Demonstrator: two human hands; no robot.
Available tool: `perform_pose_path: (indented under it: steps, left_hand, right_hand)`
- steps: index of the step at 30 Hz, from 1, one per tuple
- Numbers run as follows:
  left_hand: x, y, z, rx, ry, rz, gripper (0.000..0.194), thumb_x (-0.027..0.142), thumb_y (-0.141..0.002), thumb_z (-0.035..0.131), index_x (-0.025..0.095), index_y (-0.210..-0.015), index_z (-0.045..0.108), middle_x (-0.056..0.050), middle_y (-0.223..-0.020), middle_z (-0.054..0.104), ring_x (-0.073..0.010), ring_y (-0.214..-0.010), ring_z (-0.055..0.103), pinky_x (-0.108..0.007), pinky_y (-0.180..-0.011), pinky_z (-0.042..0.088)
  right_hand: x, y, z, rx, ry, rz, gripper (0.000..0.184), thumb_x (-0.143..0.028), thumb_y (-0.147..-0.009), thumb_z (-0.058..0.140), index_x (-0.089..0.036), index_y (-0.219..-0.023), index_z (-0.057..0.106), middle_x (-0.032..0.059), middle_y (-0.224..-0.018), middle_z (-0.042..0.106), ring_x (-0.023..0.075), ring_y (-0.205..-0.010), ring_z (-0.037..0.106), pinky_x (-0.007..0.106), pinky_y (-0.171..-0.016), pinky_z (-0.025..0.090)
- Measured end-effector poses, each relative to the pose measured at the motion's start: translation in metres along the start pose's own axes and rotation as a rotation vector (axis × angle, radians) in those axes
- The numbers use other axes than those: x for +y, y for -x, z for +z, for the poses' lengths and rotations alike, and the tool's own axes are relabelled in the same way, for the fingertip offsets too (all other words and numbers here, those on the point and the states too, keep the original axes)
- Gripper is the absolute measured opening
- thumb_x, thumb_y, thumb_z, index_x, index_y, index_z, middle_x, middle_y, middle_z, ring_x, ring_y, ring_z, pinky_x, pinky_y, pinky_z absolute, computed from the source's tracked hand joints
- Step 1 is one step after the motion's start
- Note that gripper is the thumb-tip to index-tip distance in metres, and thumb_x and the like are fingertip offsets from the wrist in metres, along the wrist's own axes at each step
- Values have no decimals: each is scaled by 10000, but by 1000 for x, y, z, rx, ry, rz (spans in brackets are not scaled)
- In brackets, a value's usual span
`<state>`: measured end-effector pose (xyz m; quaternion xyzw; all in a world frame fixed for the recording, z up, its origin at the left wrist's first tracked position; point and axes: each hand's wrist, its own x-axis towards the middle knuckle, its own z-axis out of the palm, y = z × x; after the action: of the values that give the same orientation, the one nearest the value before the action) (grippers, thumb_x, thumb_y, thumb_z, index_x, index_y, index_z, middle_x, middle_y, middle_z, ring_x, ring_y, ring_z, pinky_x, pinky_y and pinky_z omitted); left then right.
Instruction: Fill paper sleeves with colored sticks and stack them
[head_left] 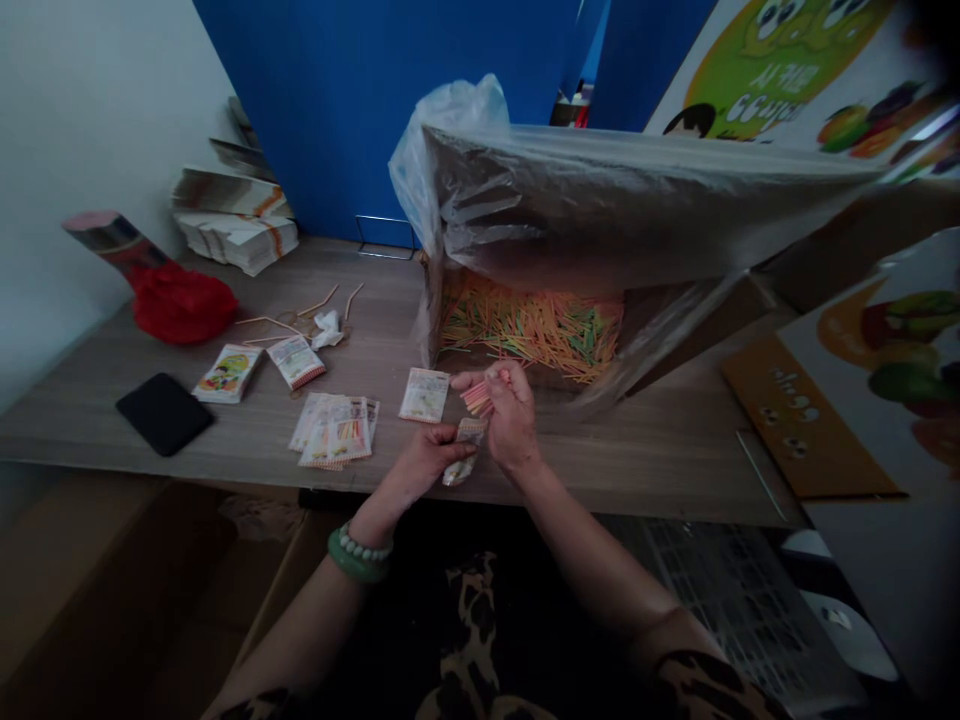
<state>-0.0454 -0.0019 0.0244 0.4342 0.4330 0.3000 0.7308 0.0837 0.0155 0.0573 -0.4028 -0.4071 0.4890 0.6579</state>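
Observation:
My left hand (437, 456) is closed on a small printed plastic packet (463, 462), held upright just above the table's front edge. Right beside it, my right hand (512, 412) grips a bundle of thin pink and orange candy sticks (477, 397), their ends pointing left above the packet's top. Another packet (424, 396) lies flat on the table, just left of the hands. Behind my right hand, a plastic-lined box (600, 220) lies open toward me, with many loose coloured sticks (536, 328) heaped inside.
To the left lie overlapping filled packets (335, 430), a stack of printed packets (229, 374), a black flat case (164, 413) and a red bag (184, 303). Bundled cards (236, 225) stand by the wall. A printed carton (885, 380) is at right. An open cardboard box (112, 590) sits below the table.

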Motion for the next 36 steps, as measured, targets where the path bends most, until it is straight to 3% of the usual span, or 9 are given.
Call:
perform_pose_path:
  steps: [6,12,16,22,28,32,36]
  left_hand:
    - [0,0,-1,39,81,-1,257,288,-617,829,132,-803,743,-20,-687,669,-123,-598,553,-268,-603,423]
    - [-3,-2,0,65,98,-39,261,304,-616,820,134,-788,722,-3,-645,634,-105,-539,515,-255,-552,385]
    - [-3,-2,0,47,64,-27,297,348,-599,821,133,-760,693,18,-608,591,-98,-521,486,-251,-540,362]
    - [-1,0,-4,24,-85,33,343,418,-628,799,152,-624,582,52,-550,474,-75,-514,390,-233,-513,270]
    - [-4,-2,-5,-16,-179,91,330,390,-651,758,170,-555,532,51,-534,418,-79,-524,352,-240,-503,233]
    - [-5,-2,-6,-34,-164,83,264,336,-668,753,164,-567,580,44,-528,442,-79,-511,362,-244,-497,245]
    - [-6,-1,-5,22,-34,2,198,318,-679,765,144,-705,675,29,-558,527,-84,-496,421,-242,-502,299]
  right_hand:
    - [12,12,-4,-10,-12,18,181,-414,-908,546,-265,-894,444,-18,-772,719,148,-619,631,275,-595,471]
    - [13,12,-14,-19,11,20,142,-354,-883,581,-254,-839,490,-29,-681,691,169,-760,678,290,-687,501]
    - [12,9,-17,-29,43,116,204,-403,-840,606,-247,-792,483,-30,-642,672,165,-657,648,293,-643,500]
    - [16,5,-21,76,-35,240,291,-476,-782,647,-251,-815,464,-37,-579,656,174,-555,629,274,-525,463]
    - [23,3,-23,79,-22,282,368,-527,-754,679,-253,-813,439,-39,-562,669,157,-476,608,257,-478,454]
    - [24,3,-22,59,4,273,371,-529,-766,665,-251,-832,428,-37,-573,674,150,-483,614,248,-480,453]
    - [20,8,-18,40,22,252,302,-474,-803,634,-248,-834,436,-41,-590,670,139,-479,589,249,-491,453]
